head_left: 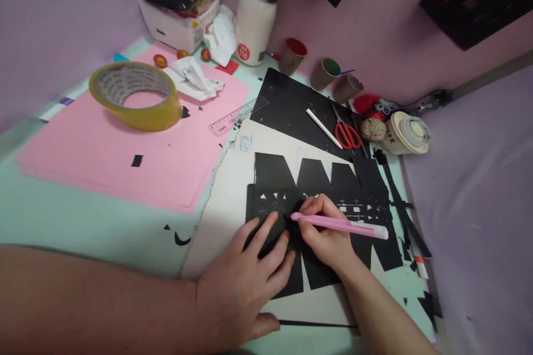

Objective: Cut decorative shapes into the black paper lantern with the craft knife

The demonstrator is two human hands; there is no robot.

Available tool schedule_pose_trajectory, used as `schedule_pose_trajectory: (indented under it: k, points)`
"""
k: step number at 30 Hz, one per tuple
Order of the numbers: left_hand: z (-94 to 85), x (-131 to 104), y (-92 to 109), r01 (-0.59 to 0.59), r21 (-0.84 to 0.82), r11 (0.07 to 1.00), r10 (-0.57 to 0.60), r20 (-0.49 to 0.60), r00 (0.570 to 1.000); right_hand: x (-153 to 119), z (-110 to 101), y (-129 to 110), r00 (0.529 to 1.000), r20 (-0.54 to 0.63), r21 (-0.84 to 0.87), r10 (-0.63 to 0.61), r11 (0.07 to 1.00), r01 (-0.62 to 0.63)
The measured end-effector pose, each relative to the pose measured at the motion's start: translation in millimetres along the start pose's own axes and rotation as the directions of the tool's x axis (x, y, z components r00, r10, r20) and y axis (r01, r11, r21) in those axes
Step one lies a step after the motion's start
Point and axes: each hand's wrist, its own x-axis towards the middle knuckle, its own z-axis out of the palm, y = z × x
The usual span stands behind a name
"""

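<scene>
Black paper (270,169) with tabs along its edges and small cut-out shapes across its middle lies on a white sheet (225,194). My left hand (254,277) rests flat on the left part of the black paper, fingers spread. A pink pen-like tool (341,224) with a pale rear end is pinched in my right hand (327,236). Its tip meets the black paper just beyond my left fingertips; the tip itself is hidden by dark surroundings and fingers.
Left of the white sheet, a yellow tape roll (141,97) stands on pink sheets (95,161). Behind are a white bottle (256,16), small cups (325,74) and red scissors (347,134). Black scraps (406,216) lie to the right.
</scene>
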Motion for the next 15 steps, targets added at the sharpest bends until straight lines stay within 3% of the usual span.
schedule_pose_trajectory:
  k: [15]
  points:
    - [-0.3, 0.0, -3.4, -0.044, 0.021, 0.999, 0.045, -0.014, 0.999, 1.0, 2.2, -4.4, 0.997, 0.02, -0.014, -0.068, 0.998, 0.068]
